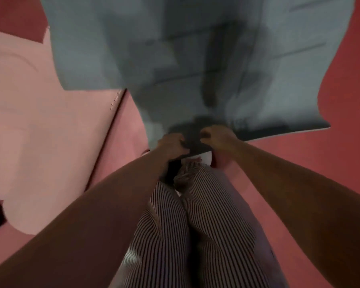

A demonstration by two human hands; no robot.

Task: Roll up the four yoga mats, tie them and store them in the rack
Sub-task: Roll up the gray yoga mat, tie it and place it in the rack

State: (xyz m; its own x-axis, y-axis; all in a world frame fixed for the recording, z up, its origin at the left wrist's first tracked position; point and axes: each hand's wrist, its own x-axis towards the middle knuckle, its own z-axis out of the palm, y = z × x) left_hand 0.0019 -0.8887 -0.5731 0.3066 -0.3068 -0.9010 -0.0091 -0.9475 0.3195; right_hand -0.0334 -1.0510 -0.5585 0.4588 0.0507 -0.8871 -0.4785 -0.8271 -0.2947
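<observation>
Though blurred, red floor (349, 167); pink mat (40, 125)

We see a dim, warm-tinted picture with soft, even light, and we find no glare in it. Motion blur smears the grey mat (195, 59), streaking its lines and its dark shadowy patches. The pink mat (40, 121) looks soft as well. The left hand (172, 145) and right hand (215, 136) blur at the fingers. The forearms (92, 215) darken towards the bottom corners, where the wide lens stretches them. The striped trousers (195, 225) are sharpest.
</observation>
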